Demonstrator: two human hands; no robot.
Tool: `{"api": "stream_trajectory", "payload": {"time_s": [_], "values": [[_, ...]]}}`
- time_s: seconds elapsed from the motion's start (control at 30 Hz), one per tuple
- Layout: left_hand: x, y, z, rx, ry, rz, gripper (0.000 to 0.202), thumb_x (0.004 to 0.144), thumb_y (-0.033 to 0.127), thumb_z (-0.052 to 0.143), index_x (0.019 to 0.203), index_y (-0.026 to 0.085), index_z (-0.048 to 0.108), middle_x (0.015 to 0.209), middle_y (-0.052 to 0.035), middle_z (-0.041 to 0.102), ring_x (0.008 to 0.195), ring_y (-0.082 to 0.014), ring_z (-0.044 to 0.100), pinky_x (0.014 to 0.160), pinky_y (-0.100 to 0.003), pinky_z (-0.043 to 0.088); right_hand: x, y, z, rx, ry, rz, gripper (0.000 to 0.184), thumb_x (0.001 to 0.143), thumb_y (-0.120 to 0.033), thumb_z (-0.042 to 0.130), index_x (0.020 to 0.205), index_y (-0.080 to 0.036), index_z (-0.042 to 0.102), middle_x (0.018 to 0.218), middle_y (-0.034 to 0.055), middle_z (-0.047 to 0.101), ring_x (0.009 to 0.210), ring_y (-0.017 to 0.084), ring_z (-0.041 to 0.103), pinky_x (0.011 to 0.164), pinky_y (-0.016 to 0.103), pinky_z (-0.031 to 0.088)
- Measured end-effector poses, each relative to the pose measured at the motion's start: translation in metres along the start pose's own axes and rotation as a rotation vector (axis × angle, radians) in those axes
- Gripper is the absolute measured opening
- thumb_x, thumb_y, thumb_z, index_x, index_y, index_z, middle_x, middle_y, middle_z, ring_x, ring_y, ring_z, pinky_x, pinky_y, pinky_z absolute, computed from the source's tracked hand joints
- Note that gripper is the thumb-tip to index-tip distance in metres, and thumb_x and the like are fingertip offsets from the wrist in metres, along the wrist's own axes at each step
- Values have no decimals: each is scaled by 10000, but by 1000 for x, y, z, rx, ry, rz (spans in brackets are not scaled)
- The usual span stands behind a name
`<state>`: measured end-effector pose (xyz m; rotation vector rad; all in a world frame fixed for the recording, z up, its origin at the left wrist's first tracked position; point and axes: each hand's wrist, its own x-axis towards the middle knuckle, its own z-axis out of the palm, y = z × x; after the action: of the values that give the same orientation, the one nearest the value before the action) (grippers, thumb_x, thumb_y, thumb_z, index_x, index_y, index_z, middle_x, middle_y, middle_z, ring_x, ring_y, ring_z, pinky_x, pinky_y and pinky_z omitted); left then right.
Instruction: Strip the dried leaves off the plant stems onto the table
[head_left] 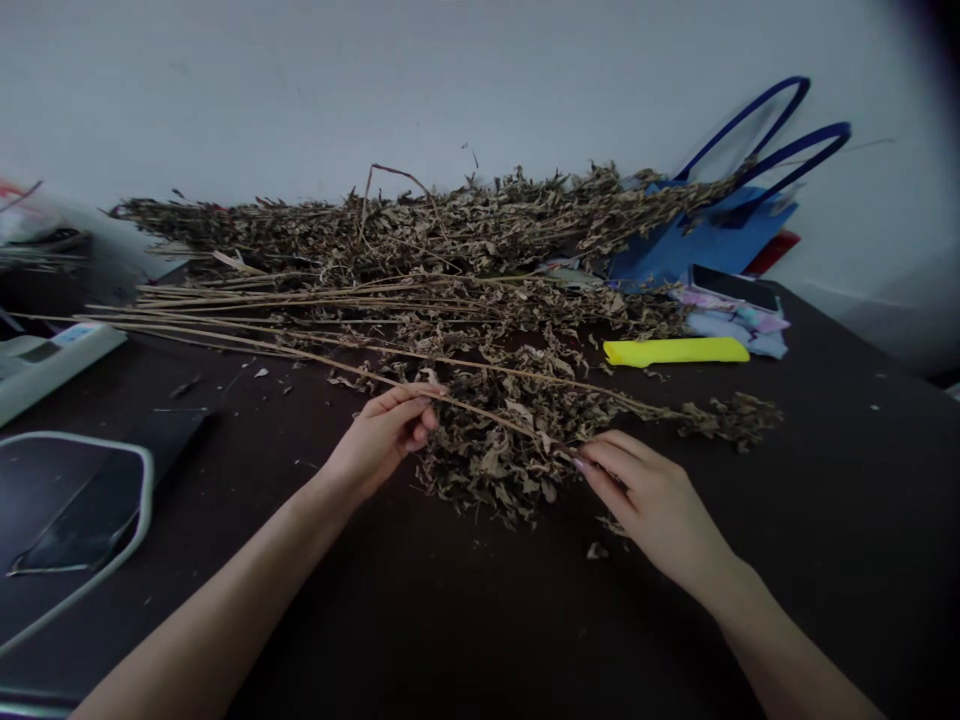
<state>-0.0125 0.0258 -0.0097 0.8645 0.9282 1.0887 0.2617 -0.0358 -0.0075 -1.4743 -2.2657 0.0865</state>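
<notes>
My left hand (394,425) pinches a long thin dried stem (330,362) between thumb and fingers. The stem runs from the far left down toward the right. Near its leafy right end, my right hand (649,490) is closed with thumb and fingertips on the stem or its dry leaves; exactly which is hidden. Beneath and between both hands lies a heap of crumpled dry leaves (487,465). Just behind, another bare stem (517,372) ends in a leafy tip (735,420) on the right.
A thick bundle of dried leafy stalks (450,225) lies along the wall. A blue bag (675,240), a phone (735,287) and a bright yellow object (675,351) stand or lie at right. At left are a white power strip (67,355) and a pale cable (150,480) on the dark table (450,640).
</notes>
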Motion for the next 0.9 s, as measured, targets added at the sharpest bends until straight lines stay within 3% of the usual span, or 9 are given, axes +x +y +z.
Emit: {"api": "stream_trajectory", "payload": {"time_s": [0.2,0.33,0.53,0.63,0.73,0.9], "values": [[4,-3,-3,48,45,46,147,737,105,530,768,128,672,546,6,509,424,-39,361,382,-160,231,1,-2,-1,76,-46,41,231,921,-266,380,806,-191,566,793,41,580,669,138,564,633,248,443],[3,-5,-1,50,23,17,145,752,132,556,845,135,668,578,7,531,437,-39,382,391,-157,253,0,-6,-3,157,-86,78,227,923,-280,390,782,-190,543,771,32,557,656,131,541,620,241,418],[-2,-3,7,-60,1,-9,209,715,130,642,922,140,659,859,-48,631,538,-37,453,475,-157,357,2,-10,-5,268,-154,166,307,920,-318,399,640,-193,403,623,-15,441,564,113,454,544,228,359],[-3,-4,8,-50,-3,-16,194,718,128,641,910,130,669,972,-82,638,552,-34,461,483,-158,368,3,-10,-5,310,-190,221,314,915,-347,402,642,-193,414,601,-23,428,536,109,439,514,223,347],[-2,-3,6,106,-27,-2,182,773,200,600,925,129,669,965,-109,654,527,-49,467,432,-166,341,3,-9,-6,301,-176,248,311,910,-367,406,659,-191,455,598,-21,439,534,114,440,513,226,349],[-3,-1,4,498,-6,161,233,828,284,523,951,143,662,834,-97,673,444,-68,477,374,-188,327,3,-7,-8,286,-118,247,313,907,-369,409,652,-194,452,579,-22,435,535,119,443,506,224,344]]}}
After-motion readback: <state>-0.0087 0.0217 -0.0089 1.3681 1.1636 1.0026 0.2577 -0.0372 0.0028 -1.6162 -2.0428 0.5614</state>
